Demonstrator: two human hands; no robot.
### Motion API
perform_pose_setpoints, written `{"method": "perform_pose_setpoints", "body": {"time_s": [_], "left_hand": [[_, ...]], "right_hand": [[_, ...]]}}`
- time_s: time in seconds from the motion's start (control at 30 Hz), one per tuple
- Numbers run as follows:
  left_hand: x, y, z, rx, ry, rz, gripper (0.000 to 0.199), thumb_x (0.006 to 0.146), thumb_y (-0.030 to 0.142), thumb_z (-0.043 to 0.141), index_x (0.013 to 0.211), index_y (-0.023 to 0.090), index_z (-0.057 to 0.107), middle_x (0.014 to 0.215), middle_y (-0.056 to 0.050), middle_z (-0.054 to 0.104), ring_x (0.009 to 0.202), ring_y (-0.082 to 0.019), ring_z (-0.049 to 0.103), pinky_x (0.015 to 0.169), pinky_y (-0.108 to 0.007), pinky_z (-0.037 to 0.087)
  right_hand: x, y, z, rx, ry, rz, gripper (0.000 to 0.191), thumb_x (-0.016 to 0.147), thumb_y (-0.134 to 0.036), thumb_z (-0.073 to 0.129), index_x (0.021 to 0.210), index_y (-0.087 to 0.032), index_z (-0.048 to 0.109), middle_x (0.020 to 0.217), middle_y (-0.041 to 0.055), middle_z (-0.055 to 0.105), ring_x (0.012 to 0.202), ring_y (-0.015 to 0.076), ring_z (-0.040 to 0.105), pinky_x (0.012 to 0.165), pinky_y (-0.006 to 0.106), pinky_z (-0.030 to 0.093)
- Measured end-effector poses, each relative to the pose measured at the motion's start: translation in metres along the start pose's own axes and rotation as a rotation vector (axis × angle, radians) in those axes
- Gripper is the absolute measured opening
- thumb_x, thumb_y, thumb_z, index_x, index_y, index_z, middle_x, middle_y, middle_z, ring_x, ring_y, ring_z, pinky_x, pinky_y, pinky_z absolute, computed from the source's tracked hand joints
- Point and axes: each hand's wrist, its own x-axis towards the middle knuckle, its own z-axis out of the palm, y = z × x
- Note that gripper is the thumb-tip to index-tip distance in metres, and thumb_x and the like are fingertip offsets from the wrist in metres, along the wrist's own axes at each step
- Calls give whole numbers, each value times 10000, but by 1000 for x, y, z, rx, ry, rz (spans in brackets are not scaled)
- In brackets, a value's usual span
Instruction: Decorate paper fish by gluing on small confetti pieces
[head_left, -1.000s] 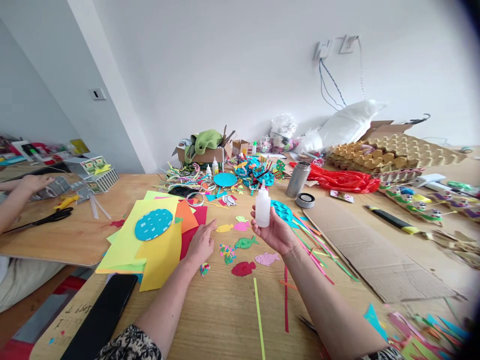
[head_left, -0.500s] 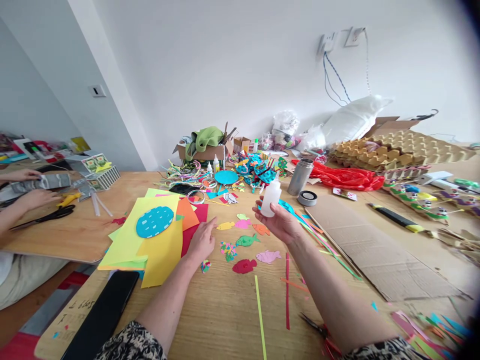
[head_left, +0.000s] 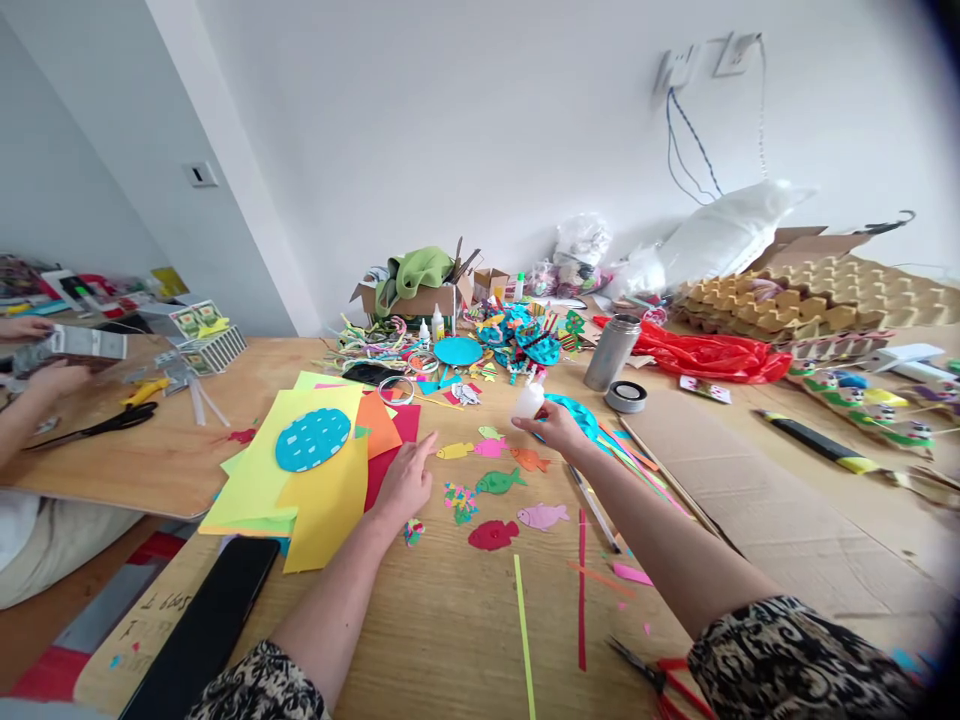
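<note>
My right hand [head_left: 556,422] grips a small white glue bottle [head_left: 529,401] above the table, just beyond the orange paper fish [head_left: 530,459]. My left hand [head_left: 406,478] rests on the wood with fingers spread, its index finger pointing toward the yellow fish [head_left: 454,451]. Between my forearms lie a green fish [head_left: 501,482], a red fish [head_left: 493,535], a lilac fish [head_left: 543,516] and a pile of paper confetti [head_left: 460,502]. Left of my left hand, a spotted blue paper oval [head_left: 313,440] lies on yellow sheets [head_left: 330,510].
A steel flask [head_left: 612,353] stands beyond my right hand, near its lid [head_left: 625,397]. Red-handled scissors [head_left: 660,680] lie below my right forearm. Cardboard [head_left: 772,500] covers the right side. At far left, another person's hands [head_left: 60,380] hold a grey object.
My right hand has lowered and moved back slightly with the glue bottle, turning palm down. A pen beside that forearm has come into view. My left hand has barely moved.
</note>
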Motion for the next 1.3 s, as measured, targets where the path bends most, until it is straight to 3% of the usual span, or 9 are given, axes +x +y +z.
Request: {"method": "perform_pose_setpoints", "body": {"time_s": [0.23, 0.57, 1.13, 1.3], "left_hand": [[-1, 1, -2, -14, -7, -10, 820, 698, -72, 421, 1459, 229, 365, 1166, -45, 654, 1145, -189, 537, 1037, -357, 424], [1, 4, -4, 3, -13, -17, 821, 689, -86, 420, 1454, 208, 374, 1158, -62, 663, 1126, -201, 538, 1019, -372, 440], [0, 5, -4, 13, -25, -23, 809, 705, -69, 418, 1461, 212, 365, 1176, -54, 660, 1142, -204, 532, 1032, -382, 438], [0, 5, -5, 10, -31, -29, 814, 704, -65, 416, 1464, 223, 361, 1187, -45, 655, 1161, -197, 527, 1049, -376, 426]], "right_hand": [[22, 3, 11, -283, 17, 2, 325, 586, -387, 798, 824, -182, 711, 836, 50, 706, 833, 237, 604, 687, 285, 422], [36, -2, 22, -545, -2, 73, 467, 635, -452, 758, 1030, -207, 717, 930, 60, 699, 864, 248, 597, 653, 289, 382], [36, -2, 23, -591, 6, 63, 480, 666, -434, 743, 1097, -227, 694, 950, 48, 706, 890, 234, 605, 676, 279, 399], [36, -3, 23, -609, 8, 94, 517, 674, -463, 734, 1122, -209, 687, 1006, 74, 703, 925, 268, 608, 685, 307, 406]]}}
